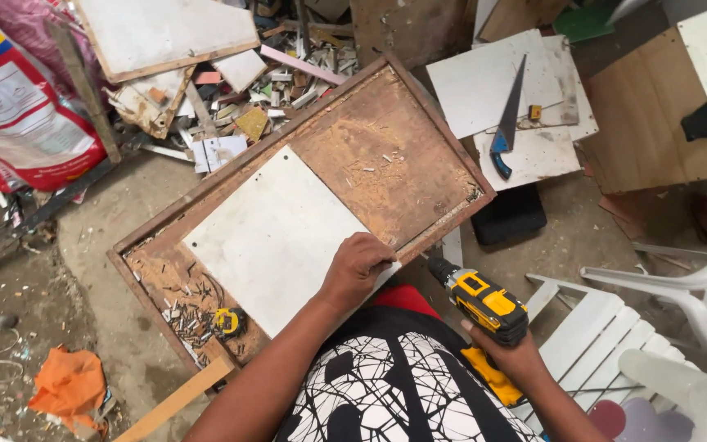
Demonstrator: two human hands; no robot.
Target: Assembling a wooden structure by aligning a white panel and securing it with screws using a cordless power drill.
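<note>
One white rectangular panel (276,237), smooth and flat, lies inside one shallow brown wooden tray-like frame (394,139), whose rough chipboard bed is strewn with sawdust; the panel sits towards the frame's near long edge. The left hand (358,268) presses flat on the panel's near corner, fingers curled over its edge. The right hand (511,354), well apart from the left, is clamped around one yellow-and-black cordless drill (478,299), its bit end pointing at that corner. In the frame's near left corner lie one yellow tape measure (228,322) and a scatter of screws (188,319). One blue-handled handsaw (507,119) rests on white offcut boards (484,82) beyond the frame's far corner.
</note>
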